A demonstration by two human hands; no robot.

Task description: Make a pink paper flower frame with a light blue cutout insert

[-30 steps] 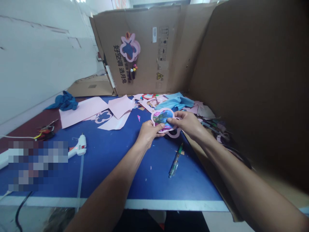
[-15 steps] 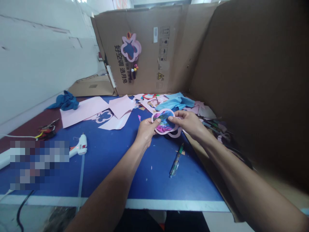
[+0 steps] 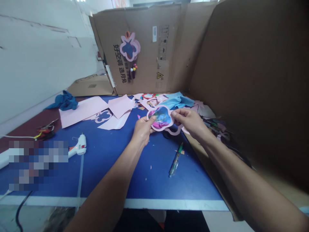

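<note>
Both of my hands hold up a pink flower-shaped paper frame (image 3: 160,118) with a shiny blue and magenta centre, a little above the blue table (image 3: 116,158). My left hand (image 3: 143,128) pinches its left edge between thumb and fingers. My right hand (image 3: 189,121) pinches its right edge. Below the frame lies another pink cut-out frame (image 3: 175,130) on the table. A green pen (image 3: 175,160) lies nearer to me, under my right forearm.
A white glue gun (image 3: 78,147) lies at the left. Pink paper sheets (image 3: 96,111), a blue cloth (image 3: 63,101) and a light blue sheet (image 3: 177,101) lie further back. Cardboard walls (image 3: 241,80) stand behind and to the right; a pink ornament (image 3: 129,47) hangs on the back one.
The frame has been tilted and lifted slightly leftwards, so its shiny centre faces me more. Both hands kept their grip on its edges.
</note>
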